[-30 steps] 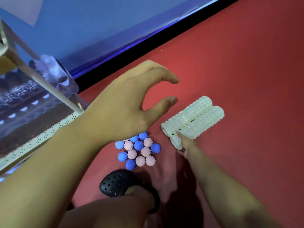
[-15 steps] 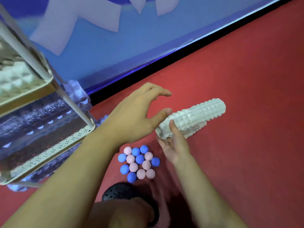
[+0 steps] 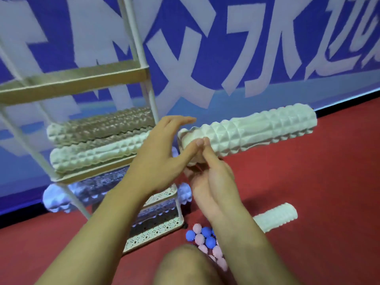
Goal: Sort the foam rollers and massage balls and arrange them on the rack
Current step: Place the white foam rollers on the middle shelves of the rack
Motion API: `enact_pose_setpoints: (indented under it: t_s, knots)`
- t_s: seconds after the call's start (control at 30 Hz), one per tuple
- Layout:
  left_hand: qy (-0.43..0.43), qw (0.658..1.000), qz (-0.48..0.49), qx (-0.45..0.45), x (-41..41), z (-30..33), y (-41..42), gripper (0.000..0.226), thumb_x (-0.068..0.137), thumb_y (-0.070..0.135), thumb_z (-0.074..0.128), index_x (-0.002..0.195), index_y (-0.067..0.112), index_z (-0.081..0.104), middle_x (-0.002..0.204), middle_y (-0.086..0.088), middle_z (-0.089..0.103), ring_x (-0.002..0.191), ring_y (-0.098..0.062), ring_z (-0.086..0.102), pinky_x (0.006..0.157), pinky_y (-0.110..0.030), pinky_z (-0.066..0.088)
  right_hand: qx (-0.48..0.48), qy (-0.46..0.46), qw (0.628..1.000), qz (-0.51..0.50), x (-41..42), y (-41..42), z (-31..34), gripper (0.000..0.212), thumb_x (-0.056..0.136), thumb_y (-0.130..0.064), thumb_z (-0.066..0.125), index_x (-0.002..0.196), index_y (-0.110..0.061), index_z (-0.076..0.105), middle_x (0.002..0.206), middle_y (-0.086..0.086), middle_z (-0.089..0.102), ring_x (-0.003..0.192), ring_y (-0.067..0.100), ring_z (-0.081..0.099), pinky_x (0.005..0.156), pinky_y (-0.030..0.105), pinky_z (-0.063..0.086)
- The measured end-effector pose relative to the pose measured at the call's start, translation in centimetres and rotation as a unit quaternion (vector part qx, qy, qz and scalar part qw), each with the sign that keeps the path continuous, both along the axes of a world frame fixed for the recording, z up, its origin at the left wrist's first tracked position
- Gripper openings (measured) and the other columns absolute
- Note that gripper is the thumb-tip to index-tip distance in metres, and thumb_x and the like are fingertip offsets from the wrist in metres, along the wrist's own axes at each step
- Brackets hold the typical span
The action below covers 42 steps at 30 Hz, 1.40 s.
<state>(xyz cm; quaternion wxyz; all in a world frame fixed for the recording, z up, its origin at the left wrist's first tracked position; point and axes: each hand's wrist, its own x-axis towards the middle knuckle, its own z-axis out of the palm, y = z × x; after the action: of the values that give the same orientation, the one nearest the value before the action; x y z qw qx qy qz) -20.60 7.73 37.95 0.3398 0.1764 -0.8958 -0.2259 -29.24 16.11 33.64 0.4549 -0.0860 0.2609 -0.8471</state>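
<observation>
Hands: right hand (image 3: pixel 213 177) grips near end of long white ridged foam roller (image 3: pixel 257 130); left hand (image 3: pixel 156 153) open, apparently steadying that end.
Location: lifted above red floor (image 3: pixel 329 182), beside white metal rack (image 3: pixel 141 70).
Axis: roughly level, far end pointing right.
Handling: support mid-length, slide endwise onto a shelf.

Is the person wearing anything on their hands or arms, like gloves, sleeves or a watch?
No. Both the left hand and the right hand are bare, with no gloves, rings or watch visible. Both forearms are uncovered as far as the picture shows; no sleeve comes into view.
</observation>
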Motion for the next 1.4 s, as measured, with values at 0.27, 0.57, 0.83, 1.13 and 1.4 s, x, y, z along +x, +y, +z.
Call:
enact_pose_setpoints:
  t_s: [0.27, 0.57, 0.83, 1.13, 1.4]
  knots:
    - [0.277, 0.939, 0.107, 0.176, 10.0, 2.1, -2.5, 0.052, 0.090, 0.061, 0.055, 0.137, 0.038, 0.053, 0.130, 0.009, 0.062, 0.117, -0.004, 0.063, 0.096, -0.023, 0.052, -0.039, 0.158, 0.976, 0.146, 9.7, -5.4, 6.3, 0.062, 0.083, -0.027, 0.075, 0.130, 0.010, 0.061, 0.114, 0.015, 0.075, 0.109, 0.024, 0.072, 0.104, 0.040, 0.053]
    - [0.410, 0.847, 0.288, 0.178, 15.1, -0.1, -6.2, 0.030, 0.105, 0.045, 0.046, 0.123, 0.025, 0.059, 0.116, 0.009, 0.066, 0.106, -0.006, 0.065, 0.090, -0.030, 0.054, 0.031, 0.301, 0.923, 0.237, 14.6, -10.5, 3.5, 0.057, 0.077, -0.049, 0.077, 0.122, -0.014, 0.074, 0.120, 0.006, 0.076, 0.112, 0.018, 0.068, 0.101, 0.036, 0.046]
    - [0.411, 0.801, 0.367, 0.233, 17.2, -2.3, -9.1, 0.027, 0.109, 0.034, 0.046, 0.124, 0.022, 0.064, 0.115, 0.007, 0.068, 0.101, -0.005, 0.064, 0.082, -0.020, 0.052, 0.136, 0.241, 0.948, 0.157, 11.6, -12.6, 2.3, 0.073, 0.078, -0.057, 0.081, 0.130, -0.011, 0.060, 0.130, 0.004, 0.070, 0.115, 0.018, 0.066, 0.105, 0.044, 0.053]
    - [0.469, 0.749, 0.401, 0.243, 18.0, -2.4, -9.9, 0.022, 0.103, 0.031, 0.049, 0.102, 0.022, 0.070, 0.092, 0.010, 0.070, 0.083, -0.013, 0.067, 0.073, -0.043, 0.056, 0.242, 0.508, 0.822, -0.088, 10.2, -12.2, 1.8, 0.146, 0.051, -0.092, 0.071, 0.162, -0.026, 0.001, 0.168, -0.010, 0.010, 0.154, 0.015, 0.019, 0.123, 0.050, 0.029]
    - [0.476, 0.756, 0.399, 0.207, 19.2, -1.8, -9.5, 0.023, 0.089, 0.041, 0.055, 0.095, 0.026, 0.071, 0.090, 0.014, 0.073, 0.092, -0.022, 0.071, 0.080, -0.062, 0.059, 0.097, 0.826, 0.489, -0.263, 8.1, -11.8, 2.4, 0.095, 0.079, -0.079, 0.065, 0.157, -0.034, 0.036, 0.173, 0.003, 0.007, 0.160, 0.028, -0.006, 0.125, 0.054, -0.012]
